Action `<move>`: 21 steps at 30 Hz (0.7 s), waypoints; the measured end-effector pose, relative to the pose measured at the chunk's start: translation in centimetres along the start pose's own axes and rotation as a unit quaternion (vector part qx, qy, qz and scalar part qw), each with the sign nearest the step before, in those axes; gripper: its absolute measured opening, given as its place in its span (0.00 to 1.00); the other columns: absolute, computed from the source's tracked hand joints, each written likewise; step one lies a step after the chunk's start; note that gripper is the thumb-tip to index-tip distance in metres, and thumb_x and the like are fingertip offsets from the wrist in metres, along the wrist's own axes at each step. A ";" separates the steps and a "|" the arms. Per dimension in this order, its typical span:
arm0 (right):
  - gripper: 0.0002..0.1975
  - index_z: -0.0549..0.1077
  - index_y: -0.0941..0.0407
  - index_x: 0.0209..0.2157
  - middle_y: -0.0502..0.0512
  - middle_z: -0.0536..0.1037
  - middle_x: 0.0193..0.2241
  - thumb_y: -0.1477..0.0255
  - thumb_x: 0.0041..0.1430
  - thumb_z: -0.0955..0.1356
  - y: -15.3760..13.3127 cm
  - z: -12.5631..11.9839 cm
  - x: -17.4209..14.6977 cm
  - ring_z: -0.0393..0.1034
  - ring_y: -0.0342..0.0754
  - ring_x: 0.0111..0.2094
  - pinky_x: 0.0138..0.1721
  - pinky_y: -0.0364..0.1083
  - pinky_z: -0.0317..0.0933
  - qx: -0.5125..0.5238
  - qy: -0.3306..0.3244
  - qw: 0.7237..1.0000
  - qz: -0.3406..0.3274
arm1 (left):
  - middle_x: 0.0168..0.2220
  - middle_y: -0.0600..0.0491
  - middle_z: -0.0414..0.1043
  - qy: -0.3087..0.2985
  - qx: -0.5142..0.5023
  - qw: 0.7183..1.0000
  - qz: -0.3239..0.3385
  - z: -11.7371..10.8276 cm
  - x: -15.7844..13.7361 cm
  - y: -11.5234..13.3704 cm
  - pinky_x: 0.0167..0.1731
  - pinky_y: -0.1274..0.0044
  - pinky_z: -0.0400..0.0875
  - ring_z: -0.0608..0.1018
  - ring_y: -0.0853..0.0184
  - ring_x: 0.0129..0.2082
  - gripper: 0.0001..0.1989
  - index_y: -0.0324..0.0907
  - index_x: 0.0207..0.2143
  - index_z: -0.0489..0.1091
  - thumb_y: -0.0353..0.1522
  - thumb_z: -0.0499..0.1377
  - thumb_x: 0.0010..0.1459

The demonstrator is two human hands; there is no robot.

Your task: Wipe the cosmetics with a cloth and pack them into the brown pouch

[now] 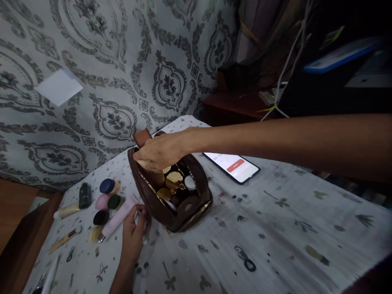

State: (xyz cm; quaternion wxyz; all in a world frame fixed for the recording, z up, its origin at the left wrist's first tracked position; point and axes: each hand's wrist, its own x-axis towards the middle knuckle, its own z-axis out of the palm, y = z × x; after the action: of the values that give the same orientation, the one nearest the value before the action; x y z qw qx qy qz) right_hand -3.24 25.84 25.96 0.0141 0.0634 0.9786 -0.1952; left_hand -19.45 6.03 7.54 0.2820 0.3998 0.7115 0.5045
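Observation:
A brown toiletry bag (141, 196) with gold zips stands unzipped on the patterned bedsheet. Inside it lie gold round lids (174, 178), a white cap (190, 182) and other small items. My right hand (162, 153) reaches over the bag's far left rim, and its fingertips are hidden in the opening. My left hand (134, 226) rests beside the bag's near left side, its fingers curled round a small pale item only partly visible. A pink tube (119, 218) with a silver cap lies just left of that hand.
Left of the bag are small jars with blue (107, 185) and black lids (101, 217), a green bottle (85, 195), a beige tube (69, 210) and a slim concealer-like tube (64, 240). A lit phone (235, 167) lies right of the bag under my forearm. A patterned wall (116, 118) borders the back.

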 end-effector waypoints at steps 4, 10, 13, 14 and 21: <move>0.12 0.74 0.61 0.35 0.52 0.73 0.27 0.72 0.68 0.62 0.0 0.0 -0.4 0.61 0.43 0.29 0.33 0.43 0.51 -0.022 0.017 1.000 0.013 | 0.22 0.58 0.65 0.001 0.004 1.000 0.009 0.0 0.0 -0.1 0.18 0.83 0.58 0.63 0.73 0.19 0.19 0.41 0.31 0.69 0.49 0.59 0.58; 0.07 0.74 0.60 0.37 0.53 0.74 0.30 0.76 0.64 0.64 0.4 0.0 -0.5 0.64 0.45 0.31 0.33 0.44 0.50 -0.049 0.016 0.999 -0.007 | 0.23 0.57 0.66 0.004 0.008 1.000 0.018 -0.1 0.0 0.0 0.18 0.84 0.60 0.66 0.73 0.21 0.19 0.41 0.30 0.68 0.49 0.59 0.58; 0.06 0.74 0.60 0.35 0.52 0.75 0.31 0.82 0.59 0.66 0.7 -0.3 -0.3 0.65 0.45 0.33 0.33 0.44 0.51 -0.039 0.003 0.999 -0.023 | 0.24 0.57 0.66 0.003 0.006 1.000 0.020 -0.1 0.0 -0.1 0.19 0.84 0.61 0.67 0.72 0.23 0.19 0.41 0.30 0.69 0.49 0.59 0.58; 0.06 0.74 0.60 0.33 0.52 0.75 0.30 0.83 0.58 0.66 0.7 -0.4 -0.2 0.65 0.45 0.33 0.33 0.44 0.51 -0.030 0.001 0.999 -0.033 | 0.24 0.57 0.66 0.003 0.004 1.000 0.017 -0.1 0.0 -0.1 0.19 0.84 0.61 0.67 0.72 0.23 0.19 0.41 0.30 0.69 0.49 0.59 0.58; 0.10 0.72 0.59 0.24 0.52 0.76 0.26 0.82 0.58 0.66 0.5 0.0 0.2 0.67 0.46 0.34 0.34 0.45 0.55 0.045 0.032 0.998 0.001 | 0.24 0.57 0.68 0.007 -0.013 1.000 -0.016 0.0 0.1 -0.1 0.19 0.83 0.61 0.68 0.72 0.23 0.18 0.41 0.30 0.69 0.48 0.61 0.55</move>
State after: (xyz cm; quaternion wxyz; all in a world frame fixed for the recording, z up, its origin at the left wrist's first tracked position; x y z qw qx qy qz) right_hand -3.40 26.34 25.70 -0.0197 0.0712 0.9687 -0.2369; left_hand -19.55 6.13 7.45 0.2901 0.3818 0.7130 0.5116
